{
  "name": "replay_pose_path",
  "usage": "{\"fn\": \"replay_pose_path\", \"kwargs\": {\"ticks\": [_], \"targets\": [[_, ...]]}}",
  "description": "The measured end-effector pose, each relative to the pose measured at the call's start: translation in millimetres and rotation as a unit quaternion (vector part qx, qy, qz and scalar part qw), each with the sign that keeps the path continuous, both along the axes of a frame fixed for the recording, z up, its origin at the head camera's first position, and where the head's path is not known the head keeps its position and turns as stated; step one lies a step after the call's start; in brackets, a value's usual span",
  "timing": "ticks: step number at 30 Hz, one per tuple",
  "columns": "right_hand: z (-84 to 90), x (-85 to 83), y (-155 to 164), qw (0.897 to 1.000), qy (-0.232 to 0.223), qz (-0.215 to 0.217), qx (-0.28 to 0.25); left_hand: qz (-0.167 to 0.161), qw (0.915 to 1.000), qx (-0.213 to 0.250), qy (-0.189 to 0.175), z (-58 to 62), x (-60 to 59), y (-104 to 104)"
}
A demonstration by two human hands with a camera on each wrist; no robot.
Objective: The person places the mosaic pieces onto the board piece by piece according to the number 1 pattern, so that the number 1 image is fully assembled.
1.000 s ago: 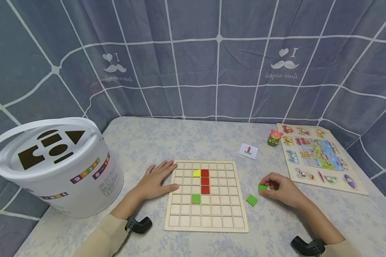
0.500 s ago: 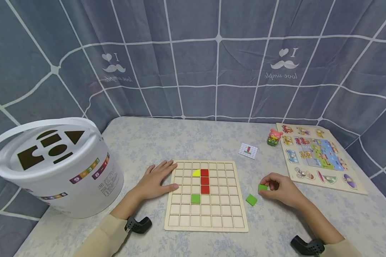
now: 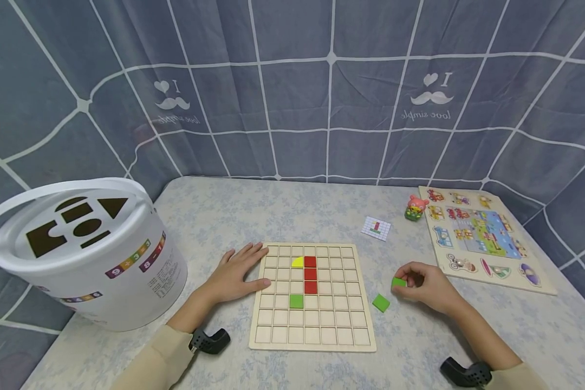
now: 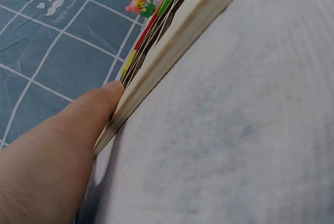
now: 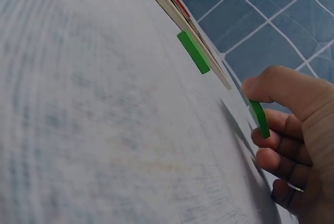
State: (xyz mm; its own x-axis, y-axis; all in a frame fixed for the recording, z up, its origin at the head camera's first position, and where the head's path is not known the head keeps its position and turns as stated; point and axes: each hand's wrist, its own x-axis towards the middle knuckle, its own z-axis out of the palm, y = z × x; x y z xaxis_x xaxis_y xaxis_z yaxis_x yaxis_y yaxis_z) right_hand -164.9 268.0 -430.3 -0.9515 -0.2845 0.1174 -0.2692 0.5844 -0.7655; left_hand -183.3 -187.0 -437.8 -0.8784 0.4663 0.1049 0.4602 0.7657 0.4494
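A wooden grid board lies on the table. Three red square tiles fill a column on it, with a yellow quarter-round tile left of the top one and a green square tile lower left. My left hand lies flat at the board's left edge, its thumb touching the rim. To the right of the board, my right hand pinches another green square tile between thumb and fingers. A loose green tile rests on the table between that hand and the board.
A white bucket with shape cutouts in its lid stands at the left. Behind the board, to the right, lies a small pattern card. A pink-and-green figurine and a wooden picture puzzle are at the far right.
The green tile in my right hand has tilted slightly between the fingers. Both hands otherwise stay where they were, and the tiles on the board are the same.
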Motion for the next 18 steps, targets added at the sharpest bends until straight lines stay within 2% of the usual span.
{"fn": "replay_pose_path", "kwargs": {"ticks": [7,18], "targets": [[3.9,2.4,-4,1.0,0.001,0.006,-0.003,-0.004,1.0,-0.003,-0.001,1.0,-0.2,2],[3.3,1.7,-20,0.997,0.039,0.06,-0.021,-0.002,1.0,-0.007,0.0,0.3,-1.0,2]]}}
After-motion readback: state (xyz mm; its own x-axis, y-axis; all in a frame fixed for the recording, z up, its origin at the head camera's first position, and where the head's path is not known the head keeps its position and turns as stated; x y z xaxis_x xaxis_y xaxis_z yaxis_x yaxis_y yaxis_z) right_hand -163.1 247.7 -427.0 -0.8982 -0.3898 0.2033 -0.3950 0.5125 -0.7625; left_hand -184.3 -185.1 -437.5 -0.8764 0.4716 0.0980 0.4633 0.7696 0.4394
